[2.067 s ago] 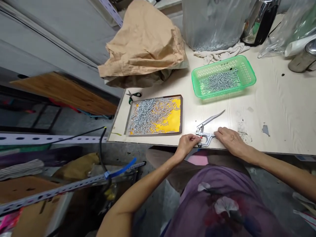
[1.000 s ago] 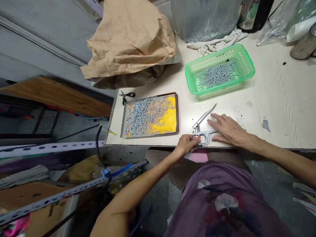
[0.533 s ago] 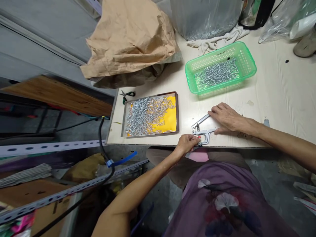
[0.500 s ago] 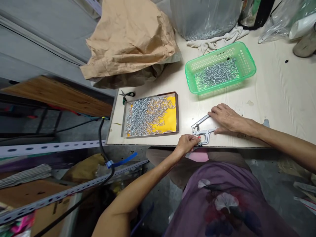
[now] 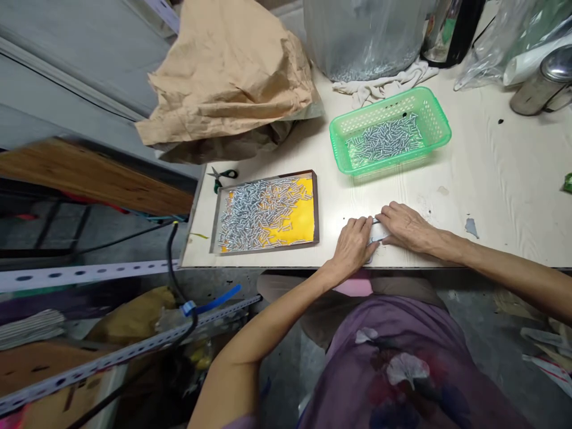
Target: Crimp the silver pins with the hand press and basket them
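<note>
A grey metal hand tool (image 5: 379, 231) lies near the table's front edge, mostly covered by my hands. My left hand (image 5: 353, 245) is wrapped over its left end, fingers together. My right hand (image 5: 404, 225) grips the right end of the tool, with the fingertips close to those of my left hand. Left of them is a shallow tray (image 5: 317, 208) with a yellow bottom and many small silver screws. Behind my hands stands a green plastic basket (image 5: 388, 161) that also holds many screws.
Green-handled scissors (image 5: 229, 173) lie behind the tray's left corner. At the back are a brown paper bag (image 5: 232, 77), a large clear plastic bag (image 5: 366, 36), a white cloth (image 5: 388, 83) and a metal-lidded jar (image 5: 536, 89). A grey scrap (image 5: 471, 227) lies beyond my right wrist.
My left hand has moved from the tool's lower left tip up over its body and closed round it. The tool's spread arms are now mostly hidden. The whole view has shifted slightly.
</note>
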Motion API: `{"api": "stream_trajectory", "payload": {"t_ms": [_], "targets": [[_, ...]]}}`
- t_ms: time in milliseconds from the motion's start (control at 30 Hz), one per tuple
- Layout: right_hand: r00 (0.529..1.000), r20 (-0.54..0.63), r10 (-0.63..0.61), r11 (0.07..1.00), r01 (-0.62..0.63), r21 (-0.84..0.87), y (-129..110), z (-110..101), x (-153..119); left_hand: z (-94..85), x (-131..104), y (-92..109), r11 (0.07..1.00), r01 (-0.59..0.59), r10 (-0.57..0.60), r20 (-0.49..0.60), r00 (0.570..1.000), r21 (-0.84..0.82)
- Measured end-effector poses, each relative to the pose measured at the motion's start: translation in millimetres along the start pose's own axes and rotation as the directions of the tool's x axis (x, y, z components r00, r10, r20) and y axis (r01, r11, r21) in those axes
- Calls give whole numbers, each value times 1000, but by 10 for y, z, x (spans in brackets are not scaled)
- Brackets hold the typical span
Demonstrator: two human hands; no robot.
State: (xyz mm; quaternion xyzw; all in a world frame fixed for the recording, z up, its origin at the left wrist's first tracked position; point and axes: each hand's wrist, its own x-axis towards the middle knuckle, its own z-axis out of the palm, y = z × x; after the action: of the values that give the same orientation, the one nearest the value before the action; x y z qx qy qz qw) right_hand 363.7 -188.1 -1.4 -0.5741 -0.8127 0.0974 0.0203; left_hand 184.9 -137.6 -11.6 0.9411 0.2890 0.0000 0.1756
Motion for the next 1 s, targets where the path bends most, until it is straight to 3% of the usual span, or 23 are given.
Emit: {"api": "stream_trajectory", "payload": {"t_ms": [267, 533, 667, 767, 900, 1000], "targets": [[995, 48, 90, 995, -88, -39, -51, -86, -25, -30, 95, 87, 992, 10, -20, 75, 997, 125], [986, 101, 130, 991, -131, 4, -125, -43, -110, -83, 79, 137, 999, 20, -23, 86, 996, 44], [985, -29, 169, 986, -168, 23, -156, 41, -181, -12, 82, 80, 1000, 18, -18, -1, 1000, 3], [968, -113, 226, 974, -223, 35, -253, 150, -276, 55, 42, -20, 997, -22, 12, -130, 991, -73], [936, -134, 325, 945, -316, 85, -468, 302, -427, 31, -155, -283, 973, -159, 99, -325, 940, -166], [915, -151, 374, 926, -359, 120, -564, 384, -492, -23, -354, -532, 945, -308, 249, -366, 897, -111]]}}
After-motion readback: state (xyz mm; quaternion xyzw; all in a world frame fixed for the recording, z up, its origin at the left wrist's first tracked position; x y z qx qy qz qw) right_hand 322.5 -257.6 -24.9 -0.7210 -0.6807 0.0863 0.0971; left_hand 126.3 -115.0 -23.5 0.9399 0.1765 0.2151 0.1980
